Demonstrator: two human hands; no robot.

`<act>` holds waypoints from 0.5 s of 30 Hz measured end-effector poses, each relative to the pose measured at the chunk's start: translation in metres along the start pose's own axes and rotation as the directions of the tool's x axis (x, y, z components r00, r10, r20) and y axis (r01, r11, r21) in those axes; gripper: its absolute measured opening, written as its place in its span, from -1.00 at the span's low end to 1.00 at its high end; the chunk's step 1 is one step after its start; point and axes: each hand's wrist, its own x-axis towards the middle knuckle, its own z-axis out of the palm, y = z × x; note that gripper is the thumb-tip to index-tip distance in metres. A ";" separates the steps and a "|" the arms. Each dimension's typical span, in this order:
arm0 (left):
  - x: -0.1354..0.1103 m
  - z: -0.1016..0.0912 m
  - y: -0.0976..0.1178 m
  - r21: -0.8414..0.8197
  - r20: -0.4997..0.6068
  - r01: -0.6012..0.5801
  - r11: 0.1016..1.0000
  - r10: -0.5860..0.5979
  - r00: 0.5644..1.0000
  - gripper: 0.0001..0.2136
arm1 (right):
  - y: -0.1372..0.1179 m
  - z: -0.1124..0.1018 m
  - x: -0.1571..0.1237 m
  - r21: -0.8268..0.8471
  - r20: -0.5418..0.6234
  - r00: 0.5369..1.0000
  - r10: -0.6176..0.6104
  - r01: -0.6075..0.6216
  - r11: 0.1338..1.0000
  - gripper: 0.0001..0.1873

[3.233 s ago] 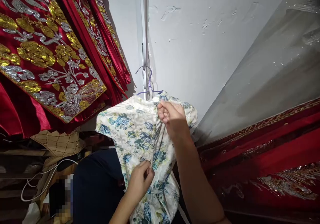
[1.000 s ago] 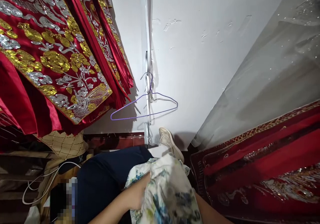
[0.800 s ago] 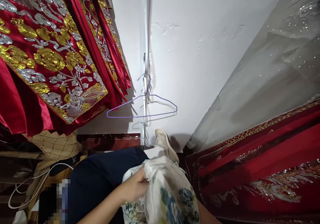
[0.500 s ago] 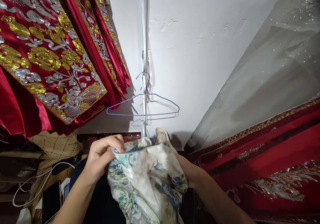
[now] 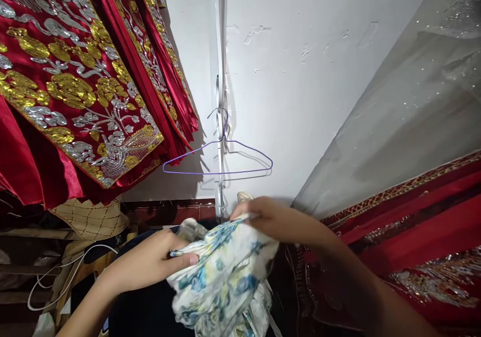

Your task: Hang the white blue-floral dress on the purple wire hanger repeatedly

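Note:
Bunched floral cloth [image 5: 225,272], white with blue, green and yellow print, hangs between my two hands over my lap. My left hand [image 5: 165,259] pinches its gathered edge at the left, thumb on top. At the upper right edge my right hand [image 5: 259,217] grips the fabric, its fingers partly smeared by motion. Whether the cloth is a shirt, a dress or something else cannot be made out. Beyond it, a purple wire hanger [image 5: 218,173] with nothing on it hangs from a white upright rail [image 5: 220,41] at the wall.
Red garments with gold and silver sequins [image 5: 71,89] hang at the left. A sheer glittery covering [image 5: 376,126] and more red cloth [image 5: 432,227] fill the right. A white cable [image 5: 32,292] loops at lower left, and a shoe tip [image 5: 245,196] shows near the rail's foot.
My right hand has come up from the cloth's right side to its top edge. The edge between my hands is now gathered into folds. The hanger stays on the rail.

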 end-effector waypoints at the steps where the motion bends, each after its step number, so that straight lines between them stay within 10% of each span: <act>1: -0.002 -0.002 -0.003 0.043 -0.012 0.006 0.999 -0.006 1.000 -0.76 | 0.000 -0.012 0.003 -0.025 -0.079 0.997 -0.026 0.024 0.999 -0.72; 7: 0.001 -0.005 -0.001 0.244 0.094 0.010 0.970 -0.034 0.995 -0.76 | 0.045 -0.051 0.057 -0.070 -0.584 0.811 -0.033 -0.010 0.998 -0.56; 12: 0.010 -0.014 -0.011 0.129 0.067 0.084 0.988 -0.093 0.993 -0.69 | 0.105 -0.034 0.092 -0.047 -0.559 0.829 0.030 -0.068 0.997 -0.67; 15: 0.012 -0.028 -0.032 0.328 -0.007 0.174 0.928 -0.182 0.983 -0.64 | 0.121 -0.025 0.080 -0.028 -0.562 0.826 0.051 -0.081 0.996 -0.80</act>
